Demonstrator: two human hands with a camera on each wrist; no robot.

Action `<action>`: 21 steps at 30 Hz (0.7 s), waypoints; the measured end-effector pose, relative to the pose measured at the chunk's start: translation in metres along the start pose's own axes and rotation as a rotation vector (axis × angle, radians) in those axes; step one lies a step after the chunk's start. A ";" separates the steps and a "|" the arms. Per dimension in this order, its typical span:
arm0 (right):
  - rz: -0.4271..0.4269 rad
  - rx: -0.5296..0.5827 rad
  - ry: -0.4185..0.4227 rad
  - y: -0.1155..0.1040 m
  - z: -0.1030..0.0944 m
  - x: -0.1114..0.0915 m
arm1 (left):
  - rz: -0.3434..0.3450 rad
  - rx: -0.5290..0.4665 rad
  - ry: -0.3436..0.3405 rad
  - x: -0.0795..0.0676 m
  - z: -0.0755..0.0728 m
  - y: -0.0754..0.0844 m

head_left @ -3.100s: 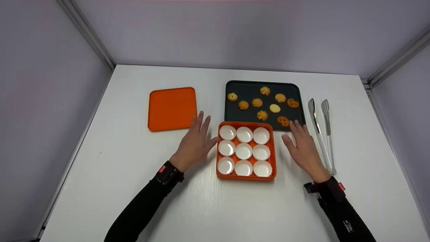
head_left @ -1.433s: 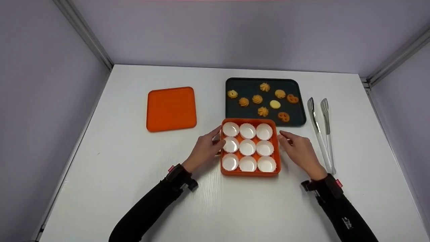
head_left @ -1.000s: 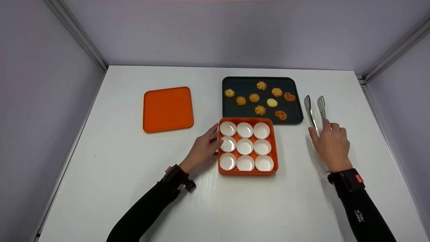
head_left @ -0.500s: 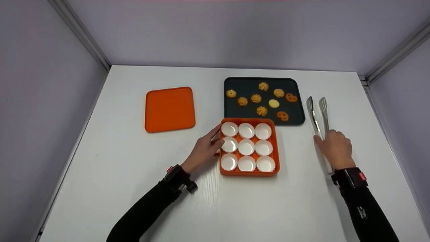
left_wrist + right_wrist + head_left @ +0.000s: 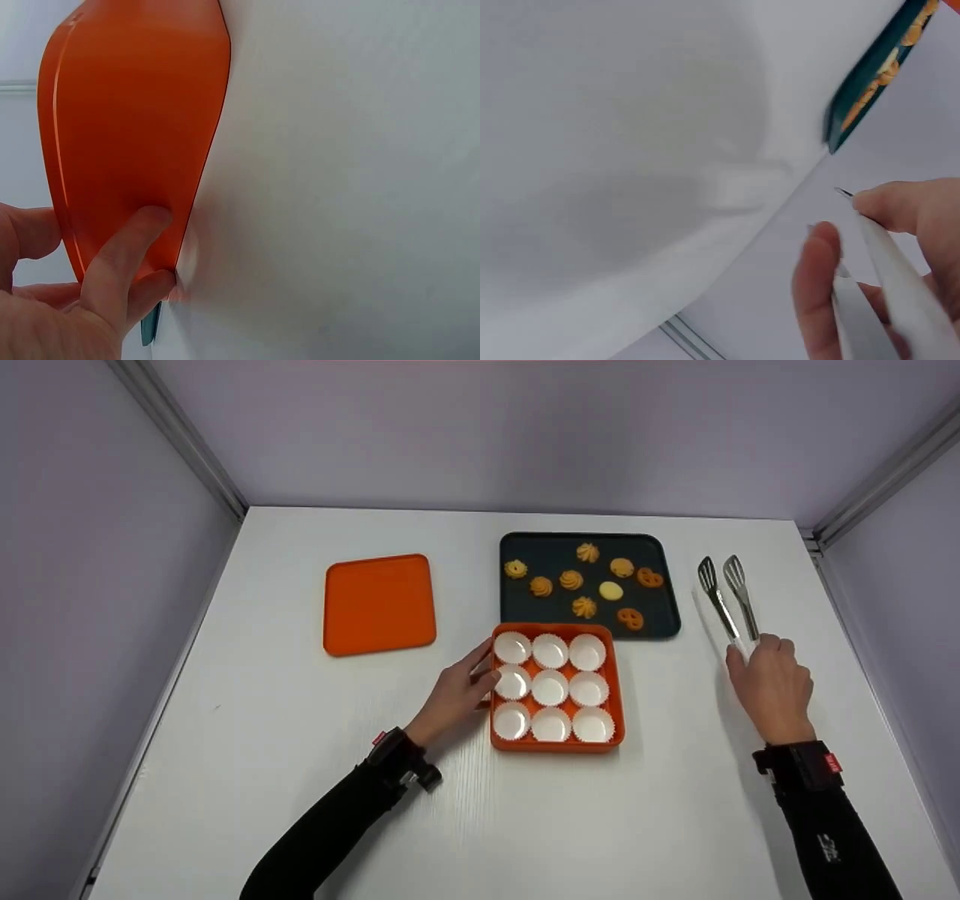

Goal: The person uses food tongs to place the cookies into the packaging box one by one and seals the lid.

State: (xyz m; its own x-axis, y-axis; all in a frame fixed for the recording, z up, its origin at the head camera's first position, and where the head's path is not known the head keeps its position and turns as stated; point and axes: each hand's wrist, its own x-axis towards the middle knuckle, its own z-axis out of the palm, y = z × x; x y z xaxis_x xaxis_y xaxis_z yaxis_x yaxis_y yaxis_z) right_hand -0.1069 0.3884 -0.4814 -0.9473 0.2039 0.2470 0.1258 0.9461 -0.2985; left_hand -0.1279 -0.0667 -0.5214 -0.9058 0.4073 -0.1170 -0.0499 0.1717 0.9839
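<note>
My left hand grips the left side of an orange square box, thumb at the rim and fingers against the outer wall. Inside the box stand rows of white fluted paper cups, their visible insides bare. In my right hand are metal food tongs with slotted tips and white handles, raised off the table. The right wrist view shows thumb and fingers on opposite arms of the tongs, which stand apart with nothing between the tips.
Behind the box lies a dark baking tray with several cookies and pretzels, such as a swirl cookie and a pretzel. An orange square lid or tray lies at the left. Walls enclose the white table behind and at both sides.
My left hand has taken hold of the box, which shifted slightly right. My right hand has moved from beside the box to the tongs, picked them up and lifted them.
</note>
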 end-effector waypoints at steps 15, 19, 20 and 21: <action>-0.253 0.124 -0.070 -0.037 0.004 0.006 | -0.006 -0.014 -0.004 0.001 -0.001 0.000; -0.308 0.114 -0.125 -0.041 0.008 0.007 | -0.001 -0.007 -0.001 0.001 0.000 0.000; -0.311 0.114 -0.145 -0.042 0.009 0.008 | 0.000 -0.007 0.000 0.001 0.000 0.000; -0.313 0.114 -0.167 -0.043 0.010 0.008 | 0.000 -0.008 0.000 0.000 0.000 0.001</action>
State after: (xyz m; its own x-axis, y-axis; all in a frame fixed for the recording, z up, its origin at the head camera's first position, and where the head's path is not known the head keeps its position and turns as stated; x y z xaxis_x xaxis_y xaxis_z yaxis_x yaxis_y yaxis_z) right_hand -0.1229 0.3467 -0.4754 -0.9710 -0.1431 0.1916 -0.2018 0.9203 -0.3353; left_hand -0.1282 -0.0668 -0.5208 -0.9057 0.4074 -0.1170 -0.0533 0.1644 0.9850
